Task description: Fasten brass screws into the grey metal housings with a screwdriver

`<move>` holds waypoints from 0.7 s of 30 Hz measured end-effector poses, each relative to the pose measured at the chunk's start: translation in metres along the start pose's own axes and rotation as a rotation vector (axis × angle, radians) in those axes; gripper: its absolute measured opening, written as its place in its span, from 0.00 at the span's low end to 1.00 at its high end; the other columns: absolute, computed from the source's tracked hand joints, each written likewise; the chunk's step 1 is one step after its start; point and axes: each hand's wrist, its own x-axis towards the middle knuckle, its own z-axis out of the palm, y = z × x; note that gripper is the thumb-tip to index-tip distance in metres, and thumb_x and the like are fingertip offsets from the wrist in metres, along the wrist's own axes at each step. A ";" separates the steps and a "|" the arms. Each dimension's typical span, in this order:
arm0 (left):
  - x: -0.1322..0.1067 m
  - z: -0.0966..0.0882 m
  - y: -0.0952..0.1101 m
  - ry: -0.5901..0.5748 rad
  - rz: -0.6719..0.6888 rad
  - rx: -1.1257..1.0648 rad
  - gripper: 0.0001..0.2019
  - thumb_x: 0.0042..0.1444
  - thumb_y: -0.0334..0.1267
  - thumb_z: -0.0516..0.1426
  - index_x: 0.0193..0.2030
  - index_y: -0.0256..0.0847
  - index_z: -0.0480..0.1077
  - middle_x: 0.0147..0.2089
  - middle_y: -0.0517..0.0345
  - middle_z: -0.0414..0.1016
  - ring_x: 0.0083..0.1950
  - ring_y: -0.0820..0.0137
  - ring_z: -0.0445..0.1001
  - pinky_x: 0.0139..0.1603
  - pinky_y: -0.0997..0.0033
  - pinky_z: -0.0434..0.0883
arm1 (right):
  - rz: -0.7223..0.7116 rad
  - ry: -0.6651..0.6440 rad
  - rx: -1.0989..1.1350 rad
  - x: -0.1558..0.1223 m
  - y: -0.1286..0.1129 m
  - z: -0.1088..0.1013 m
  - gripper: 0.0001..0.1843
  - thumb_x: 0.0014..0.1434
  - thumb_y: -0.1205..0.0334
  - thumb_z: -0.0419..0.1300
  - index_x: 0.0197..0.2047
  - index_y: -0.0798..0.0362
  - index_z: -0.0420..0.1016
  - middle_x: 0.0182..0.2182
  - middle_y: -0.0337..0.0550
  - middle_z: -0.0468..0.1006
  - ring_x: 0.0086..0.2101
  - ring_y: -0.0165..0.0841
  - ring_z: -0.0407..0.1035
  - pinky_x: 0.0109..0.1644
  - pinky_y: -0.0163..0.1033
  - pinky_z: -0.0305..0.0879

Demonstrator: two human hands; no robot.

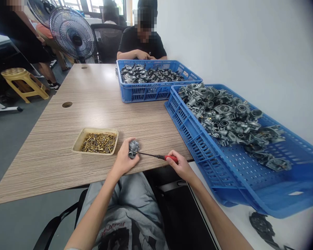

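left hand (123, 160) clasps a metal casting (133, 149); right hand (182, 166) holds a red-handled screwdriver (170, 158) against it. brass screws (97, 143) fill the tray (77, 147); castings (224, 118) lie heaped in a blue crate (195, 149), right.

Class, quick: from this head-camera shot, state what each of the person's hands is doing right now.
Left hand: closed, holding a grey metal casting.
Right hand: closed, holding a red-handled screwdriver.

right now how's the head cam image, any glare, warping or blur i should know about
In the head view, the wide lens bows the table and stretches the blue plastic crate; the window is blown out, glare sits on the far tabletop, and the right corners go dark, while the metal casting and screwdriver look fairly sharp.
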 end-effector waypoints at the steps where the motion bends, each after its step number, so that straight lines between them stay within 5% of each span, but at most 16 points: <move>1: 0.000 0.000 0.000 0.001 0.001 0.000 0.33 0.54 0.31 0.60 0.67 0.43 0.59 0.59 0.49 0.73 0.58 0.59 0.75 0.64 0.58 0.72 | -0.002 -0.001 0.004 0.000 0.000 0.000 0.20 0.71 0.42 0.56 0.34 0.48 0.65 0.26 0.34 0.63 0.28 0.33 0.57 0.34 0.40 0.53; 7: 0.000 0.001 -0.002 0.002 0.009 -0.009 0.33 0.54 0.31 0.60 0.67 0.43 0.59 0.59 0.49 0.72 0.59 0.59 0.75 0.65 0.57 0.71 | -0.027 -0.025 0.011 -0.002 -0.001 -0.001 0.14 0.68 0.46 0.60 0.42 0.48 0.66 0.30 0.35 0.66 0.29 0.34 0.59 0.36 0.40 0.56; 15: 0.000 0.000 0.000 0.005 0.014 -0.010 0.32 0.54 0.31 0.60 0.66 0.42 0.60 0.59 0.48 0.73 0.58 0.59 0.75 0.64 0.56 0.71 | -0.004 -0.008 0.005 0.001 0.002 -0.001 0.17 0.70 0.44 0.57 0.37 0.49 0.65 0.28 0.34 0.63 0.28 0.33 0.58 0.34 0.40 0.53; 21: 0.000 0.001 -0.001 0.009 0.009 -0.013 0.33 0.53 0.30 0.60 0.67 0.43 0.60 0.59 0.49 0.73 0.59 0.59 0.75 0.65 0.56 0.71 | -0.011 -0.022 0.006 -0.002 0.000 -0.002 0.14 0.68 0.47 0.60 0.42 0.48 0.65 0.29 0.33 0.64 0.28 0.33 0.58 0.35 0.40 0.55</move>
